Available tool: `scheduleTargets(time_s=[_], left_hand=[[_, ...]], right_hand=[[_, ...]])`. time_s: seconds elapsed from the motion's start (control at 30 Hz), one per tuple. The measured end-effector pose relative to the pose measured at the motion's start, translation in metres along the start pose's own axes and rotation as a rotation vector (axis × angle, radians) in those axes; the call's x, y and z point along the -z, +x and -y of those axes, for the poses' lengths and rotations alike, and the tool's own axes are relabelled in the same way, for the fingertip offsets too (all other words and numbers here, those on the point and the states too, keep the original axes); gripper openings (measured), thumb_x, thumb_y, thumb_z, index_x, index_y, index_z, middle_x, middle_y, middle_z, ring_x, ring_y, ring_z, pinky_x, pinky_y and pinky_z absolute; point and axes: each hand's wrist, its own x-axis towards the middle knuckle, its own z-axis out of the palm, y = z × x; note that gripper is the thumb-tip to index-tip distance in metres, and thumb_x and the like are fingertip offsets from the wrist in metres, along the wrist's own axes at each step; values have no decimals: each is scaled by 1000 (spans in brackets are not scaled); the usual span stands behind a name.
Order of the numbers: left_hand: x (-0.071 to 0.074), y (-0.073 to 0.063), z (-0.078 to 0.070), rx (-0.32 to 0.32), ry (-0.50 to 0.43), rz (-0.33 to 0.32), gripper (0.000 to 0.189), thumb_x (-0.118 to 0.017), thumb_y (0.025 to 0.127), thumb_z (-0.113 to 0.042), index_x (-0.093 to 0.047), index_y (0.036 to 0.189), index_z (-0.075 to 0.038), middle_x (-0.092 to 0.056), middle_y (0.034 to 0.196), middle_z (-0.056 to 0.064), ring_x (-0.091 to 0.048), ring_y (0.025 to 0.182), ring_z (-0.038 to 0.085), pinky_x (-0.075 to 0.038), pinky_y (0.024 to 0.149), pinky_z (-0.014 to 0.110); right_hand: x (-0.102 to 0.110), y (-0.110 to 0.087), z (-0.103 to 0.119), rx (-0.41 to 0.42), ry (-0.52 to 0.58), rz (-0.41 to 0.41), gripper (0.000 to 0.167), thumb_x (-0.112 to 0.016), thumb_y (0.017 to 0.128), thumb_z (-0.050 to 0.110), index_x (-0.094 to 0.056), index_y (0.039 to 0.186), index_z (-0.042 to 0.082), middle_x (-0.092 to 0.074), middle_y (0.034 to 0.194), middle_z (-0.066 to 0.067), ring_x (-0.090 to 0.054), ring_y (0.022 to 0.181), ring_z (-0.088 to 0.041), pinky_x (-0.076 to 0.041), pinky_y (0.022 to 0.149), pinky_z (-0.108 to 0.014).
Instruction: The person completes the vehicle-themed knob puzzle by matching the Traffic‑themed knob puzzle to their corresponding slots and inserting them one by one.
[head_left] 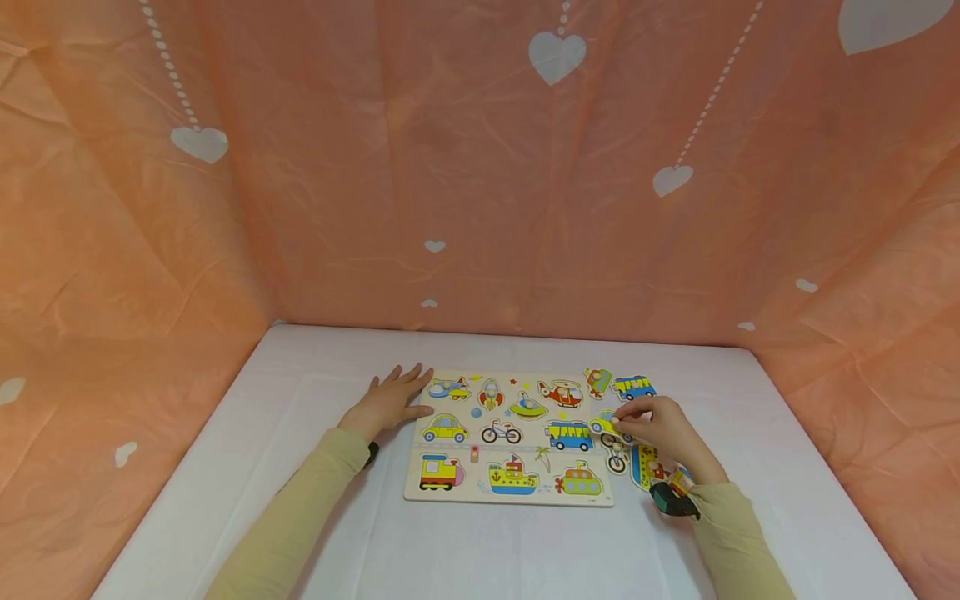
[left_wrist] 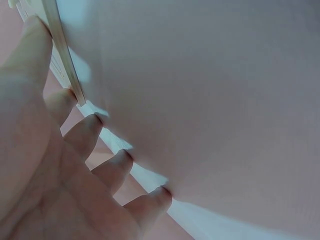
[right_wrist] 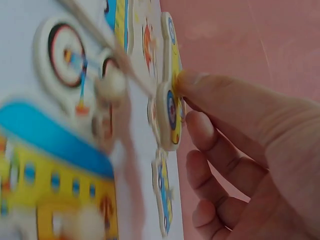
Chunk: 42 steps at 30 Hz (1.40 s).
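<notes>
Car piece (head_left: 602,423), pinched in our right hand (head_left: 663,425) by the board's (head_left: 472,483) right edge, looks light and stiff; the bicycle piece's (right_wrist: 65,55) knob (right_wrist: 110,86) suggests where we best hold. Our left hand (head_left: 385,405), fingers spread, touches the board's left side.

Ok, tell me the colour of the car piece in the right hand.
The car piece is mostly yellow, which shows best in the head view.

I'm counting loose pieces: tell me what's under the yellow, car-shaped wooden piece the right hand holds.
In the head view, parts of a white wooden bicycle piece and the pale wooden board show beneath it; what the car piece covers is hidden.
</notes>
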Motion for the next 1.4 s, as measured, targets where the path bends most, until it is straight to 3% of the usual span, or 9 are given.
scheduleTargets(time_s=[0.67,0.87,1.03,1.23,1.4], left_hand=[[-2,-1,-2,-10,26,-14,77,-62,89,-49,-30,151,-16,-23,156,11,-13,141,43,-10,108,66],[-3,-3,-3,-34,75,-28,76,-58,90,-51,-30,151,-16,-24,156,11,-16,141,43,-13,107,66],[-6,-4,-1,-57,138,-43,76,-54,91,-55,-29,152,-17,-24,156,9,-17,140,42,-15,106,67],[-6,-5,-1,-51,160,-45,76,-52,91,-58,-28,152,-19,-22,157,7,-17,141,41,-13,106,68],[-6,-5,-1,-50,167,-39,76,-51,91,-58,-27,152,-19,-22,157,8,-17,141,41,-14,105,69]], right_hand=[[-36,36,55,189,46,30,6,-78,81,16,-74,86,14,-64,83,5,-56,82,-17,-43,76,-38],[-51,44,65,222,92,66,8,-78,81,15,-74,87,14,-64,82,6,-58,79,-15,-50,70,-31],[-63,48,73,270,105,85,9,-78,81,14,-73,88,12,-63,79,4,-56,73,-16,-49,64,-29],[-74,50,91,272,142,124,8,-77,82,12,-73,88,10,-64,82,4,-58,77,-14,-49,71,-28],[-87,55,102,311,146,122,9,-77,81,11,-73,88,9,-64,81,4,-56,73,-13,-45,63,-26]])
